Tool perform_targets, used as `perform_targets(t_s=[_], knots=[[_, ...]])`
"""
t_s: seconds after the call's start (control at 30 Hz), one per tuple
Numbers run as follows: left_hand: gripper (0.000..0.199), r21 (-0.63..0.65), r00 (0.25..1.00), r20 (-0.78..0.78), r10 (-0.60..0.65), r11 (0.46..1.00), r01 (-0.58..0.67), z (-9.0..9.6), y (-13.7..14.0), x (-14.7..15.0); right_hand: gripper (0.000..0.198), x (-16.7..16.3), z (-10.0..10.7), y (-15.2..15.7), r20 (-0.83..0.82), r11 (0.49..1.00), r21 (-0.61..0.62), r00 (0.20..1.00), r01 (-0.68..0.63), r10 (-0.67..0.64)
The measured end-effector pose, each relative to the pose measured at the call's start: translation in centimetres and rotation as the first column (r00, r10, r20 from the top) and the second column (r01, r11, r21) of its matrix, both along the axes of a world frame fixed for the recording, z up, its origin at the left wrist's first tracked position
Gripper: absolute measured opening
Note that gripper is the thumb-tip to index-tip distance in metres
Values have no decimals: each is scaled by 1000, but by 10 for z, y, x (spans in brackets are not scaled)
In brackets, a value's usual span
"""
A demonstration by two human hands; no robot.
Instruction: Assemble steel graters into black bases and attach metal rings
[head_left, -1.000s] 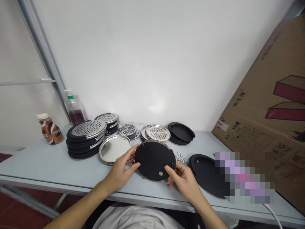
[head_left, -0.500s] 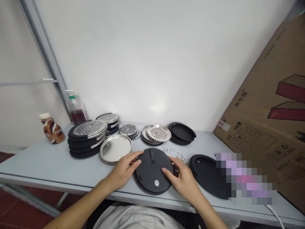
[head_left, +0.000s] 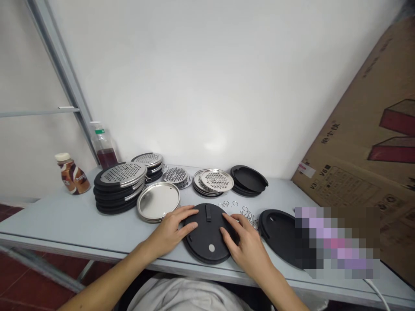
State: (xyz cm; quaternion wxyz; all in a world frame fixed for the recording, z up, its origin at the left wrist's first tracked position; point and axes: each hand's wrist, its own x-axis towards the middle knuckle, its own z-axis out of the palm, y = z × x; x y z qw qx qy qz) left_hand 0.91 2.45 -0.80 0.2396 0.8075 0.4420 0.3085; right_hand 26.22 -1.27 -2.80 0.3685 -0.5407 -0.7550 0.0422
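In front of me a black round plastic holder (head_left: pixel 207 237) lies on the table, with a small strap-like tab near its far edge and a pale oval mark near its front. My left hand (head_left: pixel 171 229) grips its left rim, fingertips and thumb over the top face. On the right side my right hand (head_left: pixel 244 242) also holds it, fingers and thumb bent over the upper surface. Small metal rings and clips (head_left: pixel 248 216) lie just beyond my right hand. Close to my left hand are stacked round metal lids (head_left: pixel 158 201). The holder's underside is hidden.
Stacked black-rimmed graters (head_left: pixel 119 190) stand at left beside a coffee bottle (head_left: pixel 73 175) and a bottle of dark liquid (head_left: pixel 105 151). Perforated metal discs (head_left: pixel 215 180) and black round trays (head_left: pixel 248 181) sit behind. Another black round piece (head_left: pixel 282 242) and a cardboard box (head_left: pixel 363 164) are at right.
My right hand's fingers have shifted from the holder's right rim further onto its top. The holder has turned very slightly; my left hand stays at its left side.
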Motion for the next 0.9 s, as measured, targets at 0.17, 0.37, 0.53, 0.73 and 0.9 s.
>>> perform_targets(t_s=[0.17, 0.37, 0.53, 0.73, 0.9], knots=[[34, 8, 1000, 16, 9, 1000, -9, -2, 1, 0, 34, -1, -3, -1, 27, 1000, 5, 1000, -5, 5], [31, 19, 1000, 5, 7, 1000, -7, -1, 1, -1, 38, -2, -5, -2, 54, 1000, -2, 998, -7, 7], [31, 14, 1000, -24, 12, 1000, -11, 1, 0, -1, 33, -2, -1, -2, 29, 999, -9, 999, -31, 32], [31, 17, 999, -36, 15, 1000, -15, 3, -2, 0, 33, 28, 9, 10, 312, 987, 69, 937, 143, -157], [32, 25, 999, -40, 16, 1000, -15, 2, -1, -1, 49, 38, 16, 19, 590, 973, -14, 787, 231, -178]])
